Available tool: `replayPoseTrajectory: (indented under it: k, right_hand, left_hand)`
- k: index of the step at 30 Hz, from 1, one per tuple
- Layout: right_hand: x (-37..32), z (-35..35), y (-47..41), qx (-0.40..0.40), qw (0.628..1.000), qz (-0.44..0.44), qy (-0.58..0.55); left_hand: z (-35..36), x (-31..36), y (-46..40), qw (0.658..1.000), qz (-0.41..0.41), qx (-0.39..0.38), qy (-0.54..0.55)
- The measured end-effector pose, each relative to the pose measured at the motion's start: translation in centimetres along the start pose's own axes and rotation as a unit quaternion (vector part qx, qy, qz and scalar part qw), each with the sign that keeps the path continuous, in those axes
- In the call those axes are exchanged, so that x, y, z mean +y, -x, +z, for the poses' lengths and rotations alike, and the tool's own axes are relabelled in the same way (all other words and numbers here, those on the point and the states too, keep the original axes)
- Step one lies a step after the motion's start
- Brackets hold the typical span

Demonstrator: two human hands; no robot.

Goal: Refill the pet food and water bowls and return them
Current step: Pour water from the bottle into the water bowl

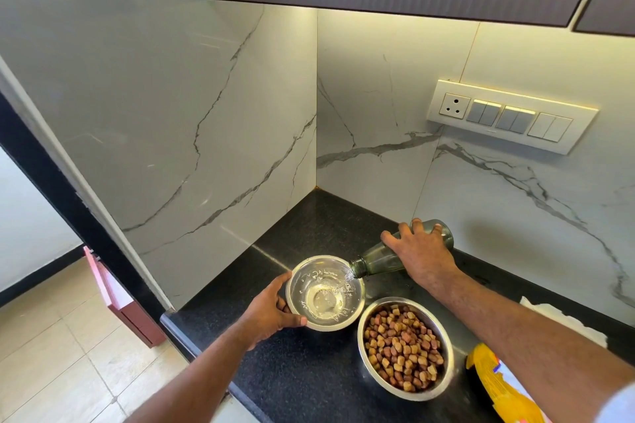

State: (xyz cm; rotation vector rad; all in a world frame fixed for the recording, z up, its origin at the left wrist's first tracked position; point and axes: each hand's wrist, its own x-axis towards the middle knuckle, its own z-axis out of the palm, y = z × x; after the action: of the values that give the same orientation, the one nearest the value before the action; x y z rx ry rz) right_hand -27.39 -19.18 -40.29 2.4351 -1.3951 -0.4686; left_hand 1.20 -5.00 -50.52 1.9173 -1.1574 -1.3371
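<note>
Two steel bowls stand on the black counter (pixel 309 371). The water bowl (pixel 324 292) sits at the left, with my left hand (pixel 271 312) gripping its near-left rim. My right hand (pixel 421 252) holds a dark glass bottle (pixel 381 259) tipped on its side, its mouth over the bowl's right rim. Water runs from the bottle into the bowl. The food bowl (pixel 405 348) stands just right of and nearer than the water bowl, filled with brown kibble.
A yellow pet food bag (pixel 498 385) lies at the right near edge, beside a white paper (pixel 563 319). Marble walls close the corner behind. A switch panel (pixel 512 115) sits on the right wall. The counter's edge drops to the tiled floor (pixel 68 371) at the left.
</note>
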Motion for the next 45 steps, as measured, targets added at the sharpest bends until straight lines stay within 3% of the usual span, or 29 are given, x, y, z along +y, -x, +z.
replayPoseTrajectory:
  k: [22, 33, 36, 40, 45]
  right_hand:
    - [0.1, 0.2, 0.0, 0.002, 1.0, 0.008, -0.016]
    - [-0.8, 3.0, 1.4, 0.012, 0.988, 0.062, -0.14]
    - [-1.0, 3.8, 1.8, 0.022, 0.98, 0.082, -0.178]
    - [-0.5, 4.6, 2.2, 0.026, 0.961, 0.123, -0.245]
    - [0.8, 5.3, 2.2, 0.037, 0.919, 0.196, -0.341]
  left_hand:
    - [-0.1, -0.1, 0.1, 1.0, -0.008, 0.001, 0.005]
    - [-0.4, 0.6, 0.2, 0.999, 0.007, 0.021, -0.047]
    - [-0.7, 1.9, 0.2, 0.994, 0.022, 0.066, -0.087]
    - [-0.8, 4.1, -1.0, 0.987, 0.04, 0.12, -0.096]
    - [0.5, 7.5, -3.9, 0.986, 0.082, 0.121, -0.076]
